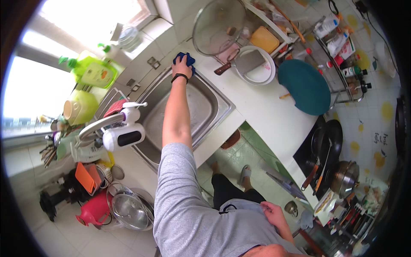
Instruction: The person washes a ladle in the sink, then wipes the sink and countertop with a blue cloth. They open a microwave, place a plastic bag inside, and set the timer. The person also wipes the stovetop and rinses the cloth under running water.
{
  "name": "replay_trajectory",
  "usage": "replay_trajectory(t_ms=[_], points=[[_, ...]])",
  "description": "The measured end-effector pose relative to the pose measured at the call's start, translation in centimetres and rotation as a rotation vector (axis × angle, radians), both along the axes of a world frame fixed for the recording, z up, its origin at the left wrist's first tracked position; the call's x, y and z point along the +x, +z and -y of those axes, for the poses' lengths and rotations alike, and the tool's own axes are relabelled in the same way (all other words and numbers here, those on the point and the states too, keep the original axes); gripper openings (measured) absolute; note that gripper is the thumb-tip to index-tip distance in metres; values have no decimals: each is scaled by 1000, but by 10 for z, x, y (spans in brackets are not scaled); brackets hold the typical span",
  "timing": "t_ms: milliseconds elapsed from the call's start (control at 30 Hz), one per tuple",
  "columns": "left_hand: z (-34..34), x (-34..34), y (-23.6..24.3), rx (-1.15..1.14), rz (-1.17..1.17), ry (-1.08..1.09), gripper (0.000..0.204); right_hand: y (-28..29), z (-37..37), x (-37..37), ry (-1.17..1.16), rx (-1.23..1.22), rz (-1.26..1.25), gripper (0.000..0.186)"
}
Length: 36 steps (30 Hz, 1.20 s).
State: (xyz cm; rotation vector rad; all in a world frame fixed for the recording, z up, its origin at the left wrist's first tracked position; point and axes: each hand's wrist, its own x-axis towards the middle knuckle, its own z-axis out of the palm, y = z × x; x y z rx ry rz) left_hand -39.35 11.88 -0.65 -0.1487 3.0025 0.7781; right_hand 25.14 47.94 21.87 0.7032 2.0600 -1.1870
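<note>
My left hand (181,68), with a black band on its wrist, is closed over a dark blue cloth (189,58). It presses the cloth against the far corner rim of the steel sink (201,106), and part of the cloth bunches out beyond my fingers. The stretched arm crosses above the basin, which looks damp. Down at my right side, my right hand (274,213) hangs by the hem of my grey shirt with loosely bent fingers and nothing visible in it. A white faucet (124,130) reaches over the sink's left side.
Right of the sink, the counter holds a white plate (266,73) with a cleaver (248,63) across it, a glass lid (218,28) and a teal round board (305,87). Soap bottles (96,73) line the windowsill. Metal bowls (130,210) and a red kettle (94,209) stand lower left. Pans (329,137) sit at right.
</note>
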Motion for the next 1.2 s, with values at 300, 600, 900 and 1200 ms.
replay_trajectory(t_ms=[300, 600, 900, 1200], points=[[-99, 125, 8, 203, -86, -335, 50, -12, 13, -1, -169, -87, -89, 30], [-230, 218, 16, 374, -151, -63, 45, -8, -5, 9, -271, -170, -143, 31], [-291, 264, 21, -19, 73, -331, 59, -13, -34, 30, -159, -150, -136, 38], [-163, 385, 23, -20, 14, -130, 59, -26, -57, 11, -15, -212, -136, 35]])
